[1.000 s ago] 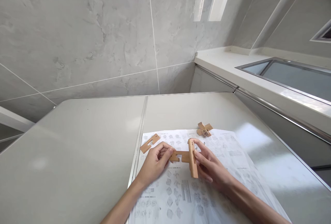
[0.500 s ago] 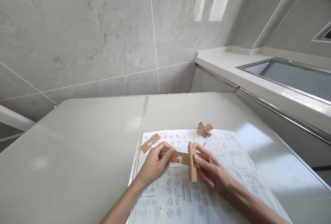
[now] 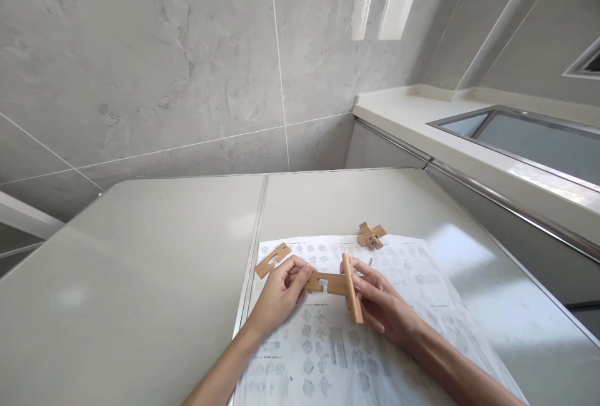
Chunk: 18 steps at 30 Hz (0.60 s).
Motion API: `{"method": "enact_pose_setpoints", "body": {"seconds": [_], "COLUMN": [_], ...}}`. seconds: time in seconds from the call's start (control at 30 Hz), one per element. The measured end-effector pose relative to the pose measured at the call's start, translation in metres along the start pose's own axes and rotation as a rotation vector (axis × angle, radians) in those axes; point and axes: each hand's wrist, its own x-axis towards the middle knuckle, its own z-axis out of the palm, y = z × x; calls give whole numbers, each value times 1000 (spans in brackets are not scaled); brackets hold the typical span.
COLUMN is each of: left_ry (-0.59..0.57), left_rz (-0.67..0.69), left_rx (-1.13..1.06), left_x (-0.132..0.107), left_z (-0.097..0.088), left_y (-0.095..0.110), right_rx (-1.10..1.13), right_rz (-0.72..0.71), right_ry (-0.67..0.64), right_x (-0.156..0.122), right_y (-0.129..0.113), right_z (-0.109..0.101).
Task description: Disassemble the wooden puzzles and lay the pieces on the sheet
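My left hand [image 3: 287,287] pinches the left end of a flat notched wooden puzzle piece [image 3: 335,282]. Its other end meets an upright wooden puzzle piece [image 3: 352,290], which my right hand [image 3: 382,297] grips from the right. The two pieces form a T; how deeply they interlock is hidden. Both are held above a printed instruction sheet [image 3: 328,331]. Beyond my left hand lies a loose slotted wooden piece [image 3: 272,260]. Near the sheet's far edge rests a cross-shaped group of joined wooden pieces [image 3: 372,235].
A pale table [image 3: 187,237] with a seam down its middle carries the sheet. Grey tiled wall [image 3: 140,81] rises behind it. To the right stands a white counter [image 3: 398,106] with a metal-rimmed sink [image 3: 487,109].
The upright piece in my right hand has turned and tilted, so its narrow side shows more and its lower end leans right. The notched piece has turned slightly with it.
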Motion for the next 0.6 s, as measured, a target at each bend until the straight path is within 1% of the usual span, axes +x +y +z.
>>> {"method": "enact_pose_setpoints", "body": {"seconds": [0.13,0.23,0.3,0.4,0.47,0.53,0.6], "left_ry": [38,137,225,355,426,473,495], "left_rz": [8,50,110,225,292,334,353], "left_rx": [19,83,176,378,497,575,636], "left_x": [0,1,1,2,2,1,0], "left_z": [0,-2,-4,-5,-4,-2,0], "left_y": [0,2,2,3,2,1,-1], "right_rx": [57,87,68,-44,-168,-301,-427], "right_rz": [-12,-46,-54,-27,-47,-82,-116], "right_ry": [22,76,143,237,285,319,343], "right_x": [1,1,1,0,0,1,1], "right_y": [1,-3,-8,-14,-14,-12,-8], "right_z": [-3,-4,-3,1,4,5,5]}}
